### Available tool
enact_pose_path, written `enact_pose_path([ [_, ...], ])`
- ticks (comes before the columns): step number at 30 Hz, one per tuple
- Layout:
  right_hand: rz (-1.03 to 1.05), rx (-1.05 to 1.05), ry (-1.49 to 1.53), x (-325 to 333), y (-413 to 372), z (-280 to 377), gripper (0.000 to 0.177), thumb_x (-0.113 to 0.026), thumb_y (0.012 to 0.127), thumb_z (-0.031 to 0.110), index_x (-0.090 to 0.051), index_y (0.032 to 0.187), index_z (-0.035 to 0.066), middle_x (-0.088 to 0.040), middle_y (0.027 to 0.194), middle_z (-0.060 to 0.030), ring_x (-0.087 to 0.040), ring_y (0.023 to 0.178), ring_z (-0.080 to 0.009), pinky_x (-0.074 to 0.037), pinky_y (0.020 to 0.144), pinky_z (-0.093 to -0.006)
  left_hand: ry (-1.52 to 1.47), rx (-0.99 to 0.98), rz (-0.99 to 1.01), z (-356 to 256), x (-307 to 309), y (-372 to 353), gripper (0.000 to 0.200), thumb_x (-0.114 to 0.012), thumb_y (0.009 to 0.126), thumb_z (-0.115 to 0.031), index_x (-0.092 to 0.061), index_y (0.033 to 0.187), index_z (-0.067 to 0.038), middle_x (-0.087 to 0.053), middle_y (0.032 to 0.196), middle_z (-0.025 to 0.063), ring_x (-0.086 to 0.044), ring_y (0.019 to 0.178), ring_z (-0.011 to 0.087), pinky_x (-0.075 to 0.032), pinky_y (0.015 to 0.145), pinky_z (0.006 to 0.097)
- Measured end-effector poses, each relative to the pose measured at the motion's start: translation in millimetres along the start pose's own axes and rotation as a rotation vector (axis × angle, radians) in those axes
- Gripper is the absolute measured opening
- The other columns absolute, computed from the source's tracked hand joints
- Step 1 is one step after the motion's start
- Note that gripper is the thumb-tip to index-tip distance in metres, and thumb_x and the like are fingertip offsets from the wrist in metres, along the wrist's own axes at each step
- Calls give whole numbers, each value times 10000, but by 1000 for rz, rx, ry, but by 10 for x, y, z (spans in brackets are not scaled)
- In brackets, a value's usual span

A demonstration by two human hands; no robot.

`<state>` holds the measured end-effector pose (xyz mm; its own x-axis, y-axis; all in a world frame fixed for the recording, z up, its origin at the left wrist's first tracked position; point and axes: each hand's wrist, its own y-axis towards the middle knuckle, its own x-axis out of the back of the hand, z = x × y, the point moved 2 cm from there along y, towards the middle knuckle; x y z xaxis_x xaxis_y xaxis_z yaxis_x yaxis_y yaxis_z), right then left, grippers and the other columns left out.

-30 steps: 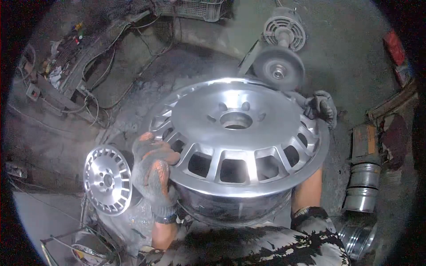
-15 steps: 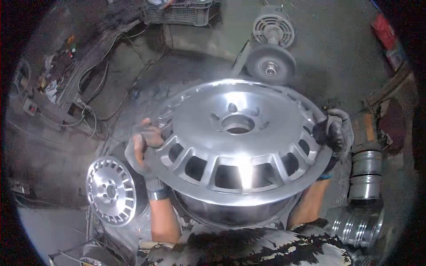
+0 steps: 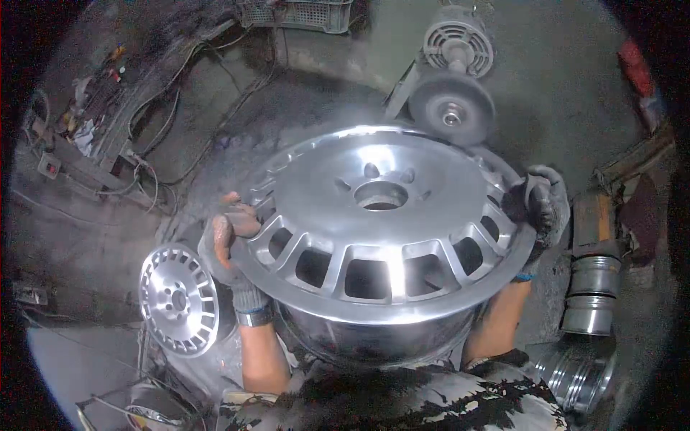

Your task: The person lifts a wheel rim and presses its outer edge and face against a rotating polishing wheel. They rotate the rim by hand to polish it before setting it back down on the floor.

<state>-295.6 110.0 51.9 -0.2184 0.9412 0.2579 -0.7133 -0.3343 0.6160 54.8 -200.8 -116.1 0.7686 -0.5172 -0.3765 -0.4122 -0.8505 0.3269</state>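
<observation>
"What colour is the large wheel (image 3: 323,208)?"
"Silver-grey, streaked with white glare and ringed with dark slots."
"And the smaller wheel (image 3: 195,302)?"
"Bright silver, with the same dark ring pattern."
"The gloves?"
"The left glove (image 3: 224,253) is mainly grey; the right glove (image 3: 544,205) is grey with black patches."
"The person's clothing (image 3: 424,394)?"
"Blotched black and white."
"The motor (image 3: 451,39)?"
"Pale grey, its disc (image 3: 431,103) darker."

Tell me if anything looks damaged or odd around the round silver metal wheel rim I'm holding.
The wheel rim shows no obvious damage. A crumpled white scrap at far left looks out of place, like discarded litter.
</observation>
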Motion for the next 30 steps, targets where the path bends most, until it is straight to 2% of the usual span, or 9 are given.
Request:
enact_pose_path([
  [7,29,35,-21,-118,151,-164,422,-645,962,392,-682,1097,-6,-665,832,-15,-619,755,-101,-499,700,-238,290,-97,-190,-231,-399,88,257,-476,1030,-126,-572,1097,103,-639,912,96,-633,845,169,-539,878,307],
  [9,37,21,-7,-112,147,-158,413,-640,970,385,-682,1097,-6,-665,831,-12,-621,757,-101,-500,700,-237,-115,35,-282,-167,-364,83,247,-453,1009,-68,-622,1008,113,-649,872,97,-642,807,153,-545,854,269],
  [12,0,99,-89,-88,130,-192,424,-644,968,392,-681,1096,-11,-664,837,-7,-622,759,-99,-503,700,-234,-734,158,-319,-124,-413,84,258,-462,1006,-77,-623,1039,123,-647,885,99,-641,824,161,-539,856,263],
  [16,-59,17,-112,83,3,-117,553,-642,926,564,-706,1060,31,-686,868,-35,-647,753,-132,-520,676,-300,19,-129,-189,-264,-579,-25,353,-475,1004,-147,-597,1154,148,-645,941,105,-632,942,187,-494,996,333],
  [19,-103,-72,-114,226,-113,-7,668,-629,899,680,-716,1040,33,-695,846,-53,-657,729,-151,-526,655,-322,-755,91,-77,-170,-544,-102,498,-493,992,-246,-536,1286,153,-641,1057,132,-606,1067,212,-435,1093,386],
  [21,-141,-79,-116,268,-152,35,734,-641,870,721,-710,1044,11,-683,807,-49,-647,701,-146,-522,638,-301,-80,-87,-11,-140,-458,-107,653,-519,972,-331,-432,1416,140,-600,1205,154,-575,1149,234,-419,1122,393],
  [26,-44,-156,46,375,-252,123,646,-676,885,581,-649,1129,-17,-686,902,-58,-652,787,-144,-546,721,-279,-775,357,-413,-163,-560,-108,307,-570,1040,-321,-567,1073,-16,-679,919,75,-675,838,195,-559,809,375],
  [27,2,-171,110,376,-256,97,583,-676,912,501,-623,1165,-21,-691,959,-62,-657,842,-141,-556,764,-275,-1267,590,-382,-284,-542,-70,285,-570,1043,-321,-561,1043,-36,-683,918,67,-680,811,203,-562,785,379],
  [30,-154,-50,-4,251,-159,66,700,-755,809,633,-684,1082,-7,-690,814,-60,-644,687,-148,-518,631,-280,-1462,622,-466,-316,-558,-81,299,-568,1045,-320,-559,1063,-22,-675,864,74,-681,804,209,-561,801,386],
])
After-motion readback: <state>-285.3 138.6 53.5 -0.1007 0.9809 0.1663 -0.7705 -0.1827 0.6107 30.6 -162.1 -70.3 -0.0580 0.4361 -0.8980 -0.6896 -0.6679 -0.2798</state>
